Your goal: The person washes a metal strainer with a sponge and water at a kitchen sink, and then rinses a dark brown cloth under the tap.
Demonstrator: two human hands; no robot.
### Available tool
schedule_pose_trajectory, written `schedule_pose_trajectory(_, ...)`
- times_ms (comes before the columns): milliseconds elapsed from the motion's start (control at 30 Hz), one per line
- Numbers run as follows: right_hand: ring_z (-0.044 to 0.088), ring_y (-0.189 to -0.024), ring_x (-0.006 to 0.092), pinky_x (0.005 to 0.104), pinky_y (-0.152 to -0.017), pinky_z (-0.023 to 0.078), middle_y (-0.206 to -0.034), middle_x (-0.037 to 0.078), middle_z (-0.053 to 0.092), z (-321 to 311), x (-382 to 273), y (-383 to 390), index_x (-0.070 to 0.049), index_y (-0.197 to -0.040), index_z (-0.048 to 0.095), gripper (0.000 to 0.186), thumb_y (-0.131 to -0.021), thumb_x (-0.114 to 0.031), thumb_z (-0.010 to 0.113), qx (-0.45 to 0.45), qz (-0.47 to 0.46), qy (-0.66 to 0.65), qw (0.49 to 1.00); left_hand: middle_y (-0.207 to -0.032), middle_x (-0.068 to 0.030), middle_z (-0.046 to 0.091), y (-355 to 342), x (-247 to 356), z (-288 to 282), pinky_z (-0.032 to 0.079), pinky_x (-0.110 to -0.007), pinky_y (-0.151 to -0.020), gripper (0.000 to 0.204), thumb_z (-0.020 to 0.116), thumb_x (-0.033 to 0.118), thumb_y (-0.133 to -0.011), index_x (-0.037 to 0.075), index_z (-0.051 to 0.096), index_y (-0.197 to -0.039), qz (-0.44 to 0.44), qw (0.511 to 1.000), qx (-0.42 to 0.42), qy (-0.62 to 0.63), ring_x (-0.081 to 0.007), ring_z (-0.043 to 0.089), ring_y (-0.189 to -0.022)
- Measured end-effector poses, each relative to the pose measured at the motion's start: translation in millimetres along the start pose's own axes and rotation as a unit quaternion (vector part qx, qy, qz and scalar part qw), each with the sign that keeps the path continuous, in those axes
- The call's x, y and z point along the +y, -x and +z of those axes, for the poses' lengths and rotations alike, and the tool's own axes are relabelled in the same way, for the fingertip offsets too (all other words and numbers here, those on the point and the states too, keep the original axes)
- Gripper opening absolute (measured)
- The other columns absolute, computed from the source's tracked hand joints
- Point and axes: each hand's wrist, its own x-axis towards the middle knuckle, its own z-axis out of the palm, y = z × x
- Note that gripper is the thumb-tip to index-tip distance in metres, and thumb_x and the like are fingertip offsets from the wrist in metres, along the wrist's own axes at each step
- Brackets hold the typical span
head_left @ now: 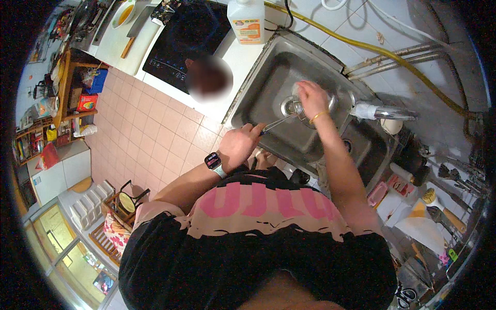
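Observation:
In the left basin of a steel sink point(263, 72), a metal whisk point(281, 121) lies at a slant between my hands. My left hand point(240, 139), wearing a watch, grips its handle at the basin's near left rim. My right hand point(311, 99), with a yellow bangle on the wrist, is closed around the whisk's wire end, above the drain. Whether anything else is in those fingers is hard to make out. The chrome faucet point(387, 113) points in from the right, beside that wrist.
A black cooktop point(173, 39) with a blurred patch, a white jug point(245, 23) and a knife point(136, 33) are on the counter. A yellow hose point(361, 44) runs along the wall. Shelves point(64, 103) stand left, chairs point(108, 232) lower left, utensils point(444, 206) right.

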Motion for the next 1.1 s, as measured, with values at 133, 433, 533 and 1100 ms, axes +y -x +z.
schedule_pose_trajectory(133,0.063,-0.09,0.0252,0.0366,-0.079,0.05,-0.099,0.008,0.065,2,52,0,-0.005,-0.102,0.064,0.03,-0.093,-0.028,0.048,-0.019,0.292,-0.208,0.933,-0.084,-0.0143,0.059,12,-5,5,0.048,-0.041,-0.059,0.036,0.057,0.016,-0.086,0.01,0.048,-0.12,-0.031,0.999,0.004,0.013,-0.0329,0.06,-0.071)
schedule_pose_trajectory(433,0.063,-0.086,0.0251,0.0404,-0.069,0.052,-0.106,0.008,0.062,26,2,31,-0.005,-0.115,0.055,0.041,-0.091,-0.038,0.052,0.296,0.554,-0.63,0.456,-0.091,-0.0191,0.062,18,-14,48,0.049,-0.046,-0.064,0.03,0.051,0.02,-0.09,0.007,0.048,-0.117,-0.076,0.989,0.019,0.122,-0.0382,0.06,-0.078)
schedule_pose_trajectory(533,0.055,-0.108,0.0271,0.044,-0.092,0.043,-0.12,0.011,0.057,33,-20,15,-0.005,-0.123,0.052,0.051,-0.093,-0.046,0.044,0.3,0.509,-0.615,0.522,-0.089,-0.0223,0.062,13,-13,69,0.047,-0.048,-0.068,0.028,0.049,0.021,-0.091,0.004,0.048,-0.113,-0.13,0.977,-0.065,0.159,-0.0405,0.06,-0.08)
schedule_pose_trajectory(1100,0.055,-0.087,0.035,0.0404,-0.075,0.046,-0.097,0.014,0.053,17,15,6,-0.005,-0.086,0.058,0.01,-0.076,-0.003,0.06,0.133,0.029,0.027,0.99,-0.068,0.0025,0.042,14,7,28,0.028,-0.019,-0.043,0.036,0.035,0.026,-0.1,0.0,0.05,-0.12,-0.235,0.608,-0.222,0.725,-0.0051,0.032,-0.048)
